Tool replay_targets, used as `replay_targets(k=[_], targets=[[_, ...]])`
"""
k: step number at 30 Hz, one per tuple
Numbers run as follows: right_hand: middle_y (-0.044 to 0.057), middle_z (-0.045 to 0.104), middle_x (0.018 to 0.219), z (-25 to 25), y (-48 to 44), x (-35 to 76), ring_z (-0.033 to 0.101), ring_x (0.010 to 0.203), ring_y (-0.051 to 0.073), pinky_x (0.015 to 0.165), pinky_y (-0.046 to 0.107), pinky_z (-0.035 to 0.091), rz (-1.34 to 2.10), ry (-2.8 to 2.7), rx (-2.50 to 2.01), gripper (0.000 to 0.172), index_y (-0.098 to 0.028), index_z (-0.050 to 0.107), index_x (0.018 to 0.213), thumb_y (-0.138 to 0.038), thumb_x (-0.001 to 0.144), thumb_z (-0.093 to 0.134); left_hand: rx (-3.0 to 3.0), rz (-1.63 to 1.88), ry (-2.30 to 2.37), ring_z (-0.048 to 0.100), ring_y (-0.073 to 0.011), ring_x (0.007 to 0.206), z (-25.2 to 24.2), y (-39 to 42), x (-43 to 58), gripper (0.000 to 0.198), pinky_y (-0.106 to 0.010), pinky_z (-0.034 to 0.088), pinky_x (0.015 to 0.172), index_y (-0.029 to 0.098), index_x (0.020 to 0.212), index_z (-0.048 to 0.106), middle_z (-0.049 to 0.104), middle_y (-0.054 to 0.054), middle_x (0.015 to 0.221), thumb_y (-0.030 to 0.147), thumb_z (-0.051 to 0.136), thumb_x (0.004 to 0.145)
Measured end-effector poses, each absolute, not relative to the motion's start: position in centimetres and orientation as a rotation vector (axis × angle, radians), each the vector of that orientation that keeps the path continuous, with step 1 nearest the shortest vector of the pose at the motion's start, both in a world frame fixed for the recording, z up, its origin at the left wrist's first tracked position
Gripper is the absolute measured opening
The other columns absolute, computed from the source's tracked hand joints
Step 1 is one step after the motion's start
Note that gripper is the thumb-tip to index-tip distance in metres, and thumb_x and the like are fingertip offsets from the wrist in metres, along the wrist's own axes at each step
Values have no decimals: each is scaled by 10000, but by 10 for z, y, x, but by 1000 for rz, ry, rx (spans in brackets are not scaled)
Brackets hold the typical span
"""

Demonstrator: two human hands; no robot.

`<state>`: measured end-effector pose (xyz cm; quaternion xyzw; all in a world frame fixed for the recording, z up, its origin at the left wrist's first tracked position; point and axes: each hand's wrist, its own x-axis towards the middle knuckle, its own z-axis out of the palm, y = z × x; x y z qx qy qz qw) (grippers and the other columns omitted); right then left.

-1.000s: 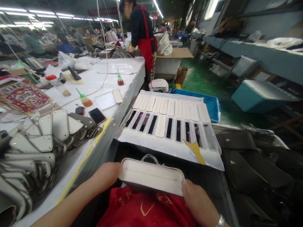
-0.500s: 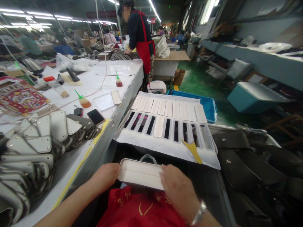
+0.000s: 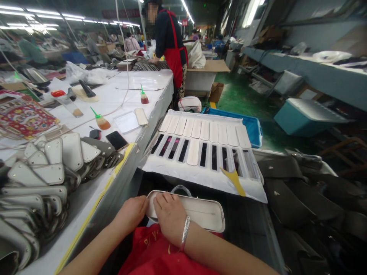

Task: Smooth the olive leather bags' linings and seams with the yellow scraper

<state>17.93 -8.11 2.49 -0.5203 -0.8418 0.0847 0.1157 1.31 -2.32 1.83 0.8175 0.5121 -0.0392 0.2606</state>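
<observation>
A long cream panel [image 3: 200,210] with rounded corners and a thin raised rim lies across my lap. My left hand [image 3: 133,210] is closed on its left end, the thumb and fingers pinching the rim. Flat on the panel's left half rests my right hand [image 3: 169,212], palm down, with its fingers stretched over the surface. A faint line runs along the panel's bare right part. Just beyond it is a white slotted rack [image 3: 160,164]; similar cream strips [image 3: 205,131] fill its far row, and a single strip [image 3: 193,152] sits in the near row.
A yellow scraper-like tool [image 3: 235,181] lies on the rack's near edge. Grey-white bag pieces [image 3: 37,173] are heaped on the left table, near a phone [image 3: 116,140] and glue bottles [image 3: 101,121]. Dark bags [image 3: 301,198] fill the right side. A co-worker [image 3: 170,42] stands ahead.
My right hand has moved left from the panel's right end onto its left half, uncovering the right end. My left hand keeps its hold on the left end.
</observation>
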Motion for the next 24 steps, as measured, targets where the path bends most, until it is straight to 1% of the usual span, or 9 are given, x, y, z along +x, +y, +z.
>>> replay_targets(k=[4,7,9,11,13,15,20,22,24], targets=[[134,519,1115,28,-81,177,415,973,247,794,400,362,257,-2471,-1534,349,-97,487,1128,-213,799,467,1940,-33,1365,589,-166,544,21,-25,9,527,-254,446,532,173,686,493,606,-43,591,477,110,881],[128,517,1119,28,-80,178,417,980,241,798,399,363,254,-2468,-1519,337,-106,480,1139,-204,818,443,1583,17,1351,601,-180,518,21,-22,7,630,-262,470,488,156,672,504,594,-48,554,590,76,829],[122,521,1114,27,-81,179,422,975,242,791,402,374,258,-2451,-1517,338,-104,479,1139,-203,818,441,1491,26,1366,591,-188,493,20,-19,9,548,-267,465,451,162,657,491,562,-25,518,635,241,775],[119,526,1108,26,-83,180,427,973,248,790,409,383,265,-2429,-1533,329,-103,487,1124,-201,813,441,1547,-7,1376,556,-176,438,20,-17,12,425,-252,431,395,175,645,475,528,8,485,591,416,705],[123,529,1103,25,-87,179,433,980,253,796,416,389,282,-2403,-1552,318,-101,493,1107,-202,810,437,1597,-45,1344,504,-153,382,21,-16,16,351,-234,380,352,182,624,468,495,29,457,531,469,667],[124,533,1097,26,-90,179,440,996,253,819,418,391,331,-2359,-1547,317,-99,487,1101,-214,810,437,1628,-96,1319,433,-126,338,22,-14,16,347,-220,320,327,188,583,455,439,44,421,525,432,667],[90,504,1166,46,-97,200,484,1021,145,843,241,413,626,-1923,-1478,431,-114,359,1218,-251,818,445,1635,-300,1280,383,-116,381,-6,2,3,457,-215,244,367,196,568,513,413,42,421,641,420,613],[63,512,1149,59,-110,223,504,979,125,813,215,415,576,-1693,-1573,372,-151,407,1165,-259,813,456,1616,-236,1246,376,-118,407,-21,4,-2,521,-221,248,405,194,572,544,404,37,413,688,386,617],[44,565,983,67,-128,254,524,883,142,777,246,410,453,-1528,-1809,220,-172,497,997,-270,802,469,1665,-171,1294,367,-120,418,-31,3,-6,572,-229,260,428,198,591,566,400,33,414,719,333,636]])
